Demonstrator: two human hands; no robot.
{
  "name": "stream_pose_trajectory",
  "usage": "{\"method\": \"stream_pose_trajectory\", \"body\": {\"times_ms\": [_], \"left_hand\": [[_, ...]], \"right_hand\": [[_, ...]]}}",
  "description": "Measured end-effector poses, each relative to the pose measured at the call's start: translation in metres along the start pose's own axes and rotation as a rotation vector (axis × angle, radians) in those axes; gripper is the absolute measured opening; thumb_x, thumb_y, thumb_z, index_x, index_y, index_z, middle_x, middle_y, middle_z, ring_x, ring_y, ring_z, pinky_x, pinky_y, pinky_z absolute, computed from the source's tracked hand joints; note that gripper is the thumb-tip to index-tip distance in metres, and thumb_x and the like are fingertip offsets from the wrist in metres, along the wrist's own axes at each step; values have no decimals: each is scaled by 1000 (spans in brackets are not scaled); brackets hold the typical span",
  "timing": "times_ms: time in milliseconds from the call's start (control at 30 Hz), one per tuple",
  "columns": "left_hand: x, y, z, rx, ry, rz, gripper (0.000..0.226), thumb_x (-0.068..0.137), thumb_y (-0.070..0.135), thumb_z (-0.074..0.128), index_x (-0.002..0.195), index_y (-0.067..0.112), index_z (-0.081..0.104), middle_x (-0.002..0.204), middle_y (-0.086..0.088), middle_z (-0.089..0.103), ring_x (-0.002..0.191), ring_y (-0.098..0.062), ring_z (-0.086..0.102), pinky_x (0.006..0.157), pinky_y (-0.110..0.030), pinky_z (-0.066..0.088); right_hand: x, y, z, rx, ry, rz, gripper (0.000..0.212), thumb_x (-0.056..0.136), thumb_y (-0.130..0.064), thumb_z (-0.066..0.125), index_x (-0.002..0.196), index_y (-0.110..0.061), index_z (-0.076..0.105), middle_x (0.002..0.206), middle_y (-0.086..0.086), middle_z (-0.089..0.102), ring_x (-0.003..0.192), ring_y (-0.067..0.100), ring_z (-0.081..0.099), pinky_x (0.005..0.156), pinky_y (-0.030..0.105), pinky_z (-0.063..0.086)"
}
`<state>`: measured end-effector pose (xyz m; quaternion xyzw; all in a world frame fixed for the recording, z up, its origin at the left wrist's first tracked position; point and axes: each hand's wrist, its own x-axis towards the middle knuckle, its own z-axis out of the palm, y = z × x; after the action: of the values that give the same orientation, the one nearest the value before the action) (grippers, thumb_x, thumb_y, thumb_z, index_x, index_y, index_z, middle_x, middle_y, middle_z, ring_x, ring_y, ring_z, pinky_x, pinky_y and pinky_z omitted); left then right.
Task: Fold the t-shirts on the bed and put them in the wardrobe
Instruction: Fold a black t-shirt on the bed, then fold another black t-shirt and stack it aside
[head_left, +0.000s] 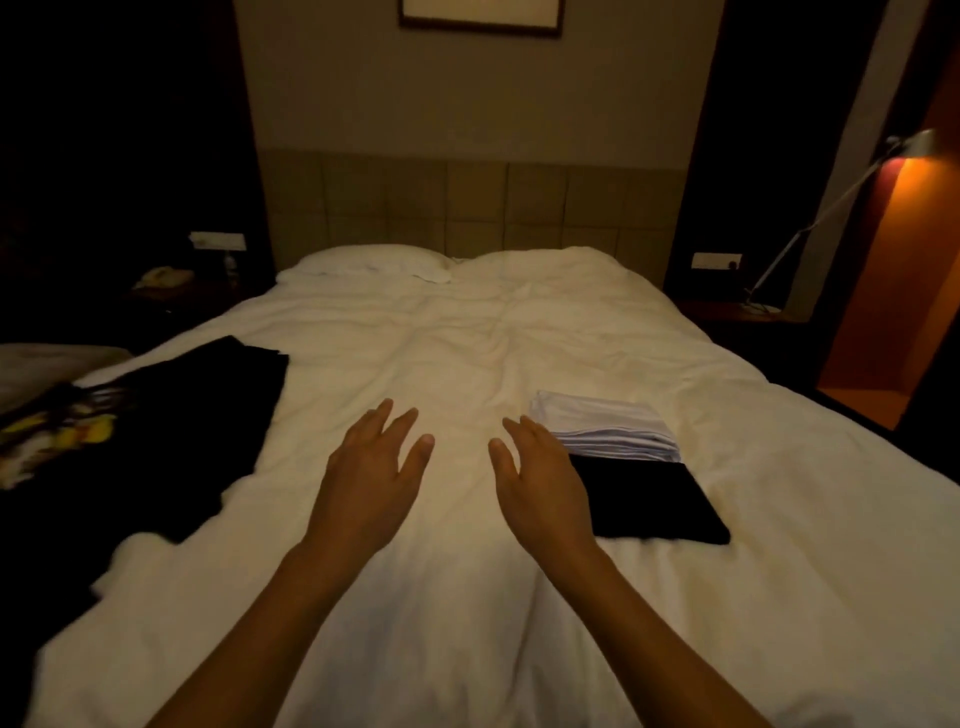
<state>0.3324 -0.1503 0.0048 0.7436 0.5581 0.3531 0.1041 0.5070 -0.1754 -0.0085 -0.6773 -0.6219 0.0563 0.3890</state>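
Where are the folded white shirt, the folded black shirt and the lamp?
white shirt (602, 423): head view, middle of its top layer.
black shirt (649, 499): head view, middle of its flat top.
lamp (917, 141): head view, its metal shade.

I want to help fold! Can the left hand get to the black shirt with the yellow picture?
Probably yes. The left hand is open and holds nothing, and the unfolded black t-shirt lies just to its left on the bed, with only bare sheet between them.
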Motion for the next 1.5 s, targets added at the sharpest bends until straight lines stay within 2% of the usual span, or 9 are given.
{"method": "stream_pose_trajectory", "body": {"times_ms": [200,367,600,833,1000,1100,1233,1333,1500], "left_hand": [[-36,-75,-64,-25,93,-149,54,98,49,39,148,26,41,160,1,27,147,-18,21,120,-37,18],[-64,-146,-98,-71,161,-325,53,100,48,41,149,27,39,159,1,29,145,-16,25,115,-31,22],[-85,-243,-126,-103,229,-475,52,101,43,41,149,23,39,158,-1,30,144,-18,27,116,-32,25],[-78,-338,-131,23,372,-529,43,99,31,52,137,10,56,139,-11,54,132,-26,46,111,-44,39],[-57,-397,-133,267,271,-643,62,100,50,38,153,18,30,159,-4,29,150,-19,13,123,-40,6],[-53,-420,-133,301,236,-673,68,100,57,30,155,19,23,162,0,21,151,-14,4,122,-37,-2],[-55,-438,-138,406,243,-694,67,99,60,26,155,23,25,164,2,15,151,-16,-4,117,-40,-14],[-64,-446,-133,428,249,-696,61,98,60,29,150,29,36,159,8,29,151,-15,7,119,-39,-10],[-69,-451,-125,319,334,-632,35,102,41,45,128,27,64,136,9,59,142,-13,35,120,-35,8]], "right_hand": [[-25,-82,59,111,-86,-86,50,103,-47,34,149,-28,39,157,-8,33,145,8,24,117,26,19],[-46,-141,126,190,-123,-157,45,102,-42,39,144,-28,45,152,-8,40,140,6,32,111,21,24],[-51,-190,221,210,-273,-234,42,102,-38,44,143,-28,45,147,-8,46,135,7,40,105,17,27],[-37,-227,311,163,-369,-299,43,101,-31,48,143,-19,48,149,-1,45,139,13,37,110,25,30],[-12,-257,371,102,-440,-421,52,102,-36,47,150,-19,37,158,-2,32,149,12,16,116,22,12],[4,-270,405,63,-502,-523,58,100,-45,47,151,-21,35,156,-2,35,148,13,19,119,27,11],[7,-272,438,12,-591,-578,56,96,-55,48,146,-29,43,151,-7,42,146,12,24,119,29,7],[3,-264,449,12,-525,-607,38,94,-48,56,129,-35,62,139,-11,55,141,11,33,117,27,6],[-6,-256,447,162,-435,-597,19,92,-32,66,107,-27,76,126,-8,65,133,14,44,115,24,10]]}}
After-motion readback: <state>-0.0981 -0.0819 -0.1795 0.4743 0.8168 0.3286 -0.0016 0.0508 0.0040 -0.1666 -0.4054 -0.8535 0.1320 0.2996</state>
